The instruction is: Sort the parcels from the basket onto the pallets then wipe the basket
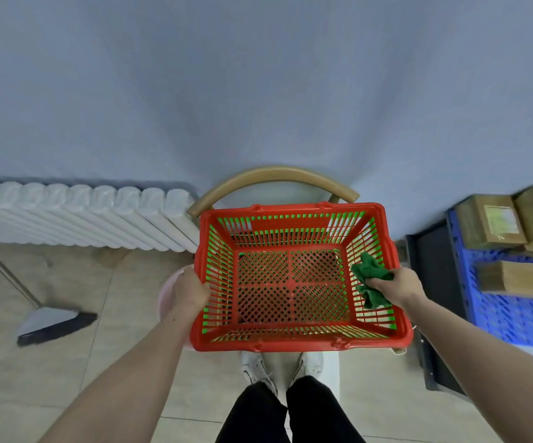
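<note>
Left hand grips the left rim of the red plastic basket, fingers curled over its edge; right hand pinches a crumpled green cloth against the inside of the right wall. Slatted sides and a lattice floor show nothing inside. Behind it stands a chair; parcels lie on the blue pallet just right.

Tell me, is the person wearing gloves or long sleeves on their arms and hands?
No. Both the left hand and the right hand are bare, with no gloves, rings or watch that can be seen. The forearms are bare too; no sleeve shows anywhere in the picture. Lower down, the person wears black trousers and white shoes.
</note>
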Available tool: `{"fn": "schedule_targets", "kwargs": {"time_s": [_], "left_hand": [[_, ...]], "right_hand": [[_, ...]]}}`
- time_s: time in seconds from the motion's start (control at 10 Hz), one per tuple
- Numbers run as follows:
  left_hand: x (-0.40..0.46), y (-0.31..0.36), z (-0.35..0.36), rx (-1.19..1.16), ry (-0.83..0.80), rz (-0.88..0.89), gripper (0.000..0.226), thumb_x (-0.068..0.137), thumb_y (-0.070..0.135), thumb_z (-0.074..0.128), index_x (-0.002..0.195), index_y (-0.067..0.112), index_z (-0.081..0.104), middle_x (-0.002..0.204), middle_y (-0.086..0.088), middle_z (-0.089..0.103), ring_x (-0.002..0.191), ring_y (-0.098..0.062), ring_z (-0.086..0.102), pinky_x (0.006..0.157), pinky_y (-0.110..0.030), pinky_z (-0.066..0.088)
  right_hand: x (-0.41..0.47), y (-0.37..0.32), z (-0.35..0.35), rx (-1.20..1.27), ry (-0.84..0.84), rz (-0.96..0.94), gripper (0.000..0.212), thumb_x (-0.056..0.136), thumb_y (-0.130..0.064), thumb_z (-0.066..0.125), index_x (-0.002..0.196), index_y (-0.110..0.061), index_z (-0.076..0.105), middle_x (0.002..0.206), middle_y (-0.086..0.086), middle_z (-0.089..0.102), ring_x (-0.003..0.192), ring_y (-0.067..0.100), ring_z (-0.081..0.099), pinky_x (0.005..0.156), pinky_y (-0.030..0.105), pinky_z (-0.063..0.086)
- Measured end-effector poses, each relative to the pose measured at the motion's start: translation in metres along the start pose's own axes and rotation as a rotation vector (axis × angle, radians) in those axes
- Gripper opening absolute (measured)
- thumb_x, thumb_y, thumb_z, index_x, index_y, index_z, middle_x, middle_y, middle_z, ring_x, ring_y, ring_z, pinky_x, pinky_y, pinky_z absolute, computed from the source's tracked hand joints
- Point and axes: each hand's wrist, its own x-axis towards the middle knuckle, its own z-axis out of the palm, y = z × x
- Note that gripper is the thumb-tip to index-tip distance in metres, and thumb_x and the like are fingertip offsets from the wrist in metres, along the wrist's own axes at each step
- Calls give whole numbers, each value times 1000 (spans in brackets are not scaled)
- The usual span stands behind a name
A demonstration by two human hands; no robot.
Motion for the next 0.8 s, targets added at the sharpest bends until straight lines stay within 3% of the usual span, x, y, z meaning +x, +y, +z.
{"fn": "schedule_targets", "kwargs": {"time_s": [0.1,0.2,0.3,0.4,0.5,0.6,0.7,0.8], "left_hand": [[2,-1,-3,-35,-3,-39,34,90,17,62,120,4,54,112,-16,67,98,-33,64,82,-39,49],[5,-1,-11,-42,16,-13,40,88,23,66,123,6,54,118,-17,63,107,-36,62,87,-45,51],[11,-2,-18,-22,54,-4,51,85,30,69,126,4,53,124,-20,57,114,-38,57,93,-49,51],[12,-5,-27,-62,68,-39,67,82,32,73,137,4,47,134,-22,51,123,-40,51,98,-51,48],[9,-6,-30,-79,101,-7,70,81,30,75,140,5,45,141,-22,45,133,-39,40,105,-49,39],[-1,-6,-34,-113,121,9,71,80,28,78,139,4,45,146,-23,35,137,-38,32,110,-50,36],[-5,-18,-35,-117,87,-1,72,77,32,79,136,6,47,148,-21,28,138,-39,28,109,-53,37],[-12,-37,-39,-147,107,-71,65,77,33,79,130,7,53,147,-22,29,136,-40,30,108,-49,37]], "right_hand": [[-3,-2,-3,101,-29,22,30,82,-25,79,99,-7,61,93,12,70,78,28,69,68,35,56],[1,3,-6,107,7,52,46,74,-47,80,97,-9,65,94,10,70,84,30,69,77,41,59],[18,22,-9,100,42,15,65,53,-65,76,91,-12,70,99,10,70,86,32,70,79,48,60],[-27,-4,-28,407,-31,30,36,78,-31,81,99,-4,68,88,15,76,72,33,75,69,44,63],[-51,-10,-44,641,-170,29,29,86,-13,74,107,4,64,93,22,75,69,32,75,51,32,59],[-73,-15,-53,815,-289,16,28,88,-10,69,111,4,62,98,24,74,72,34,74,53,33,58],[-83,-17,-60,958,-372,-24,47,84,-11,69,128,2,55,115,26,69,97,41,69,77,46,59],[-92,-11,-71,1181,-478,-31,82,62,-18,90,135,-7,54,130,28,61,115,45,58,97,56,51]]}}
